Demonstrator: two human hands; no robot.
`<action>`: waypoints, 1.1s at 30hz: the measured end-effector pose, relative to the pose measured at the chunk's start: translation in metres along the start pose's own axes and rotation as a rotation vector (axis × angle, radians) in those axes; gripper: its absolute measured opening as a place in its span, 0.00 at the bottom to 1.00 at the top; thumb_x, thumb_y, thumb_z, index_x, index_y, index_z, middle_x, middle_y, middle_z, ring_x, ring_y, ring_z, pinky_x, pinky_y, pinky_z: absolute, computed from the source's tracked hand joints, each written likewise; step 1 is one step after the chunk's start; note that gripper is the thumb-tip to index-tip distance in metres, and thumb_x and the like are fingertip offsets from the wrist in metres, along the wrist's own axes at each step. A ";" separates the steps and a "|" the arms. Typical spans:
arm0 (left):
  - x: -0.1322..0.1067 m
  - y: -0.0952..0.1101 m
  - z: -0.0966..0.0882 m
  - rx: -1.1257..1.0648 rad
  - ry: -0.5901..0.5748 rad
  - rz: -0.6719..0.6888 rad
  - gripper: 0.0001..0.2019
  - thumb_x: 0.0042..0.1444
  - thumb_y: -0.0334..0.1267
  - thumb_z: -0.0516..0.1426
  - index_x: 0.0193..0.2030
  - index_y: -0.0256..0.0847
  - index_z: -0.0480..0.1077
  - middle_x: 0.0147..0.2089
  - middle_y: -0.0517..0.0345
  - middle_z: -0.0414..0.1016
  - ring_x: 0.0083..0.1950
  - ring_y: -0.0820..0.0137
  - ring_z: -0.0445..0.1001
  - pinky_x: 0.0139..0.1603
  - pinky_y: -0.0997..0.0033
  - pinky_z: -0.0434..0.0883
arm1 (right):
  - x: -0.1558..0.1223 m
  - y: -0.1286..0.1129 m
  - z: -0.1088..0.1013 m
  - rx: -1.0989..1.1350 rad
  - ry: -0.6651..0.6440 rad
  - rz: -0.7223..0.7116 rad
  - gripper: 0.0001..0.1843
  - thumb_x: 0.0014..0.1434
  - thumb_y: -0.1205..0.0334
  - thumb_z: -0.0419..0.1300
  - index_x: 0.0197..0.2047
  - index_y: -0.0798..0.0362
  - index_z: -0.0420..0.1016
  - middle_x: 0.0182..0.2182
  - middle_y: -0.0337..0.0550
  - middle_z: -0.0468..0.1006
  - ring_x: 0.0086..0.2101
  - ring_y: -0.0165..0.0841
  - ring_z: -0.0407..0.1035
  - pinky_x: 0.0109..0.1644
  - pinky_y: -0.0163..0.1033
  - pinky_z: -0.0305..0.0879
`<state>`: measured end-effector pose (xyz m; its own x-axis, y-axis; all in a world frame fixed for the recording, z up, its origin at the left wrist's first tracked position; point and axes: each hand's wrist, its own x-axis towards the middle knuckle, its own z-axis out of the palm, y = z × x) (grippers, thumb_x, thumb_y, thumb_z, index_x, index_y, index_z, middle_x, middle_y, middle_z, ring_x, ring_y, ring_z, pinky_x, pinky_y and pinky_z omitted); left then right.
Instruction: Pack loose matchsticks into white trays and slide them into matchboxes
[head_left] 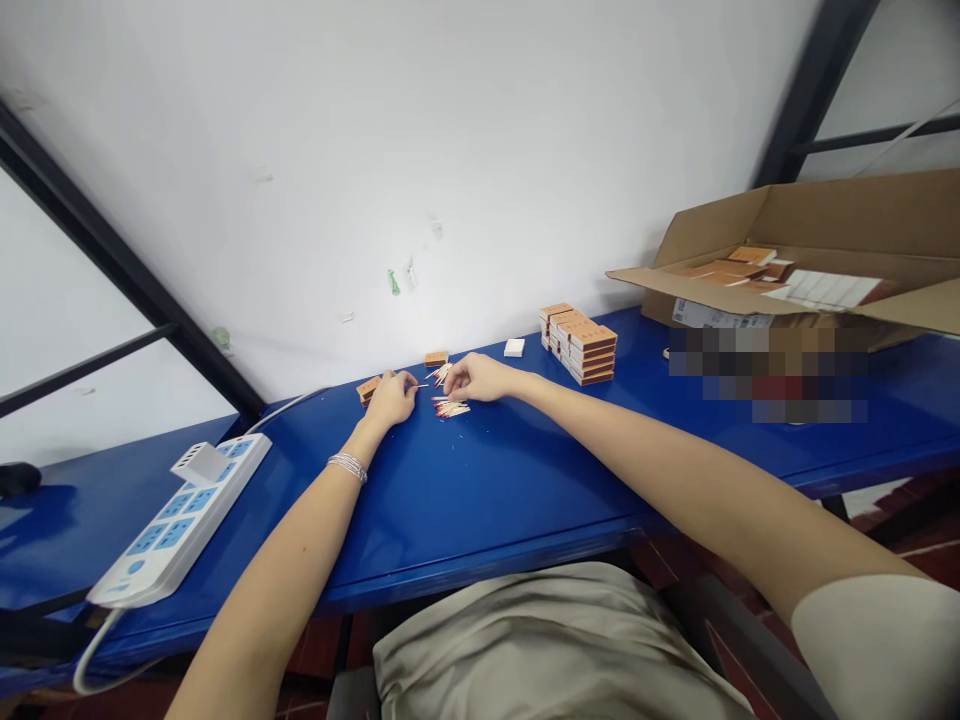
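Note:
My left hand is closed, with a single match sticking out from its thumb and finger. Just behind it are brown matchboxes, partly covered by the fingers. My right hand is curled in a pinch over loose red-tipped matches; whatever is between its fingertips is hidden. One small pile of matches lies under and in front of these fingers. Another bunch of matches lies between the hands, farther back. Near the wall sits another matchbox.
Right of my hands stands a stack of matchboxes, with a small white box beside it. An open carton holding more boxes stands at the right. A power strip with a plugged-in adapter lies left on the blue table.

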<state>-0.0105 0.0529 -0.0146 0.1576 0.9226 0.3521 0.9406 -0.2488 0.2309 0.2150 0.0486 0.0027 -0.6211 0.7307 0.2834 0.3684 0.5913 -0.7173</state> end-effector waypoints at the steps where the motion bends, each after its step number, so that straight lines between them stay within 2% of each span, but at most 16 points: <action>1: 0.000 0.001 0.001 0.002 -0.006 0.004 0.08 0.60 0.34 0.54 0.42 0.38 0.73 0.44 0.45 0.69 0.47 0.59 0.71 0.56 0.58 0.67 | 0.000 0.000 0.000 -0.012 -0.004 0.006 0.07 0.47 0.71 0.65 0.33 0.59 0.81 0.26 0.40 0.80 0.28 0.27 0.71 0.34 0.30 0.64; 6: 0.002 0.004 0.002 -0.009 -0.027 0.017 0.08 0.59 0.31 0.52 0.39 0.36 0.73 0.44 0.42 0.69 0.45 0.59 0.71 0.55 0.58 0.67 | -0.001 0.004 -0.004 -0.115 0.061 0.057 0.07 0.50 0.70 0.63 0.33 0.58 0.81 0.29 0.41 0.82 0.30 0.28 0.72 0.34 0.29 0.63; 10: 0.001 0.012 -0.002 -0.049 -0.045 0.034 0.08 0.57 0.30 0.52 0.38 0.35 0.73 0.43 0.43 0.71 0.45 0.60 0.71 0.54 0.60 0.67 | -0.001 0.013 -0.006 -0.237 0.164 0.128 0.10 0.51 0.71 0.62 0.37 0.57 0.82 0.33 0.44 0.83 0.32 0.30 0.73 0.36 0.30 0.63; 14: -0.004 0.031 -0.011 -0.110 -0.128 0.078 0.08 0.55 0.32 0.54 0.33 0.37 0.75 0.35 0.50 0.75 0.37 0.64 0.72 0.44 0.64 0.70 | -0.001 0.023 0.000 -0.344 0.202 0.113 0.11 0.53 0.70 0.61 0.39 0.57 0.81 0.36 0.46 0.83 0.35 0.32 0.74 0.38 0.31 0.63; 16: -0.006 0.039 -0.014 -0.162 -0.206 0.117 0.08 0.53 0.33 0.54 0.30 0.37 0.75 0.30 0.54 0.75 0.31 0.67 0.70 0.37 0.67 0.68 | 0.000 0.026 0.005 -0.367 0.201 0.115 0.10 0.54 0.68 0.62 0.40 0.56 0.80 0.36 0.46 0.82 0.34 0.32 0.73 0.37 0.31 0.62; 18: -0.007 0.044 -0.015 -0.225 -0.283 0.144 0.09 0.54 0.33 0.54 0.30 0.38 0.76 0.29 0.56 0.76 0.28 0.68 0.69 0.33 0.68 0.67 | 0.002 0.026 0.009 -0.389 0.207 0.119 0.09 0.55 0.65 0.61 0.40 0.56 0.80 0.35 0.45 0.82 0.33 0.31 0.73 0.35 0.31 0.60; 19: -0.007 0.044 -0.015 -0.237 -0.284 0.137 0.09 0.54 0.33 0.54 0.31 0.37 0.76 0.29 0.56 0.76 0.28 0.69 0.68 0.33 0.68 0.67 | 0.004 0.026 0.010 -0.407 0.210 0.121 0.09 0.56 0.65 0.61 0.39 0.55 0.80 0.35 0.45 0.82 0.32 0.31 0.73 0.34 0.31 0.59; 21: -0.006 0.043 -0.011 -0.208 -0.195 0.091 0.10 0.56 0.33 0.53 0.34 0.37 0.77 0.32 0.54 0.77 0.30 0.68 0.70 0.36 0.67 0.68 | 0.006 0.024 0.013 -0.448 0.208 0.141 0.08 0.57 0.64 0.60 0.37 0.55 0.80 0.35 0.45 0.82 0.32 0.31 0.72 0.33 0.32 0.58; 24: -0.001 0.038 -0.001 -0.146 -0.036 0.045 0.08 0.55 0.33 0.56 0.38 0.36 0.76 0.39 0.48 0.76 0.40 0.64 0.73 0.47 0.64 0.69 | 0.008 0.021 0.015 -0.482 0.207 0.183 0.08 0.57 0.65 0.58 0.36 0.55 0.79 0.36 0.48 0.82 0.33 0.33 0.73 0.32 0.33 0.57; 27: 0.003 0.036 0.007 -0.135 -0.003 0.051 0.08 0.56 0.35 0.57 0.41 0.37 0.75 0.42 0.47 0.75 0.45 0.62 0.72 0.52 0.61 0.68 | 0.008 0.019 0.013 -0.491 0.209 0.186 0.08 0.56 0.68 0.58 0.35 0.56 0.78 0.36 0.50 0.81 0.33 0.34 0.73 0.33 0.34 0.58; 33: 0.003 0.038 0.012 -0.072 -0.006 0.040 0.08 0.57 0.38 0.57 0.41 0.39 0.74 0.42 0.48 0.74 0.46 0.60 0.72 0.51 0.60 0.68 | 0.008 0.023 0.005 -0.414 0.239 0.143 0.08 0.52 0.69 0.60 0.36 0.57 0.79 0.34 0.47 0.82 0.33 0.33 0.73 0.35 0.32 0.61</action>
<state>0.0292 0.0501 -0.0154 0.1968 0.9130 0.3575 0.9096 -0.3061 0.2810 0.2150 0.0665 -0.0152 -0.3860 0.8436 0.3734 0.7120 0.5297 -0.4608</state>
